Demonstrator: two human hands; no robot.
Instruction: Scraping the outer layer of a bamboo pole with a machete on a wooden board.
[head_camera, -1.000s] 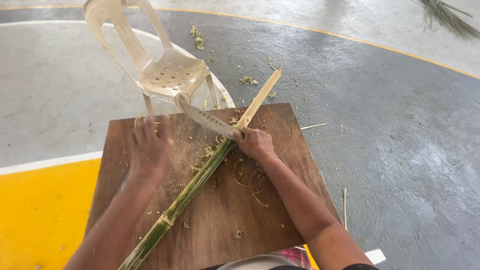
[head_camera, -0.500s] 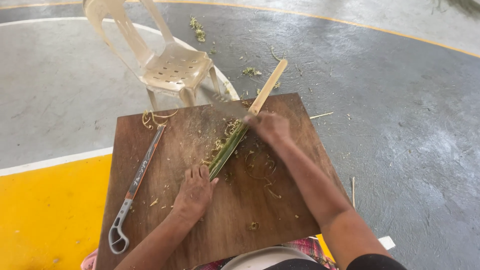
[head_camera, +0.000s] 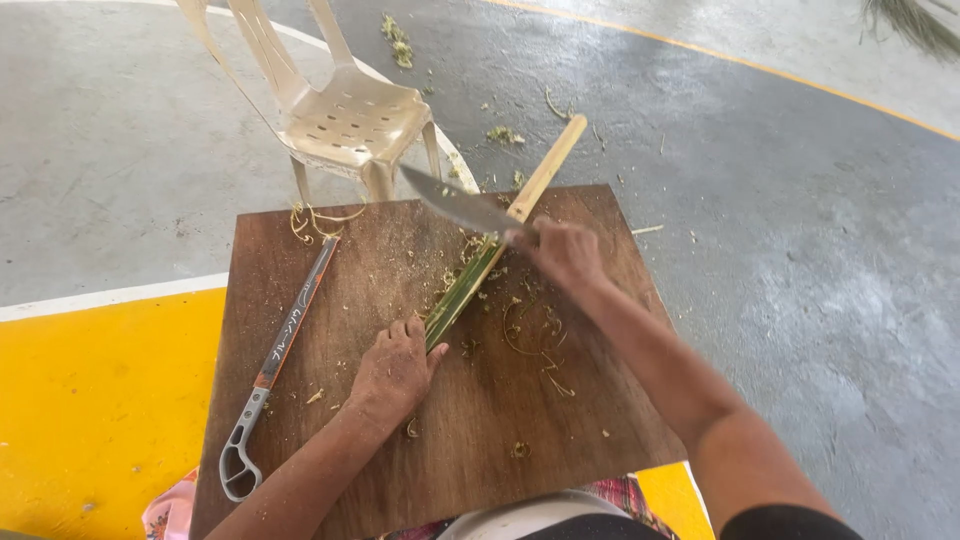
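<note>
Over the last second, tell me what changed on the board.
The left hand slid down the green stalk and now grips its near end; the stalk was drawn away, so less of it lies on the wooden board. The right hand kept the knife, blade at the stalk's peeled part. The handsaw came into view a half second ago at the board's left edge. The plastic chair stayed put.

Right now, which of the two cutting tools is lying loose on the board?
The long saw with the metal loop handle, flat along the board's left side. The knife is in the right hand.
</note>
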